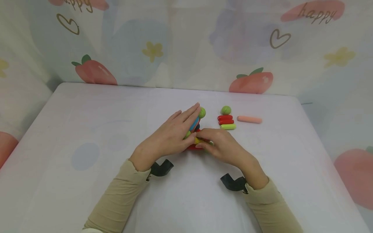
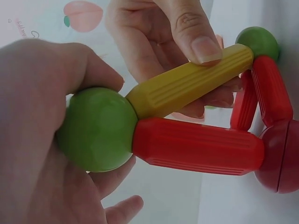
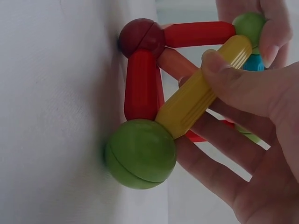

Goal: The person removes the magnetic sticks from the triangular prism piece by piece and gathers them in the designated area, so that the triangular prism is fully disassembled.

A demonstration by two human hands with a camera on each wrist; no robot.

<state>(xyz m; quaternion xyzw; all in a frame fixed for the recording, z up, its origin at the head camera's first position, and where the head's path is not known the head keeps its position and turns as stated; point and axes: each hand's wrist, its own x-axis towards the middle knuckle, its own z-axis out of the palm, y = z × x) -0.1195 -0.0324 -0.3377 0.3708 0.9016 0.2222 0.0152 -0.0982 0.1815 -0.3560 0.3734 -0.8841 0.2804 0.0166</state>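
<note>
Yellow stick [image 2: 191,81] slants between two green balls: one end at upper green ball [image 2: 98,128], other at lower green ball [image 3: 140,154] by the white tabletop [image 1: 102,191]; whether both ends are seated, can't tell. Right hand [image 1: 222,144] pinches yellow stick, thumb across it, some fingertips lost behind. Left hand [image 1: 172,132] grasps upper green ball, grip mostly hidden in head view, clearer at left wrist. Red stick [image 2: 201,145] joins upper green ball to dark red ball [image 3: 142,38], which is cut off in left wrist view. Blue stick [image 1: 194,123] partly covered by left fingers. Rest of build largely blocked. To its right: loose green ball [image 1: 226,110], two red sticks [image 1: 225,119], yellow-green stick [image 1: 228,127], orange stick [image 1: 249,119]. Sleeves [image 1: 119,197] run out of frame.
</note>
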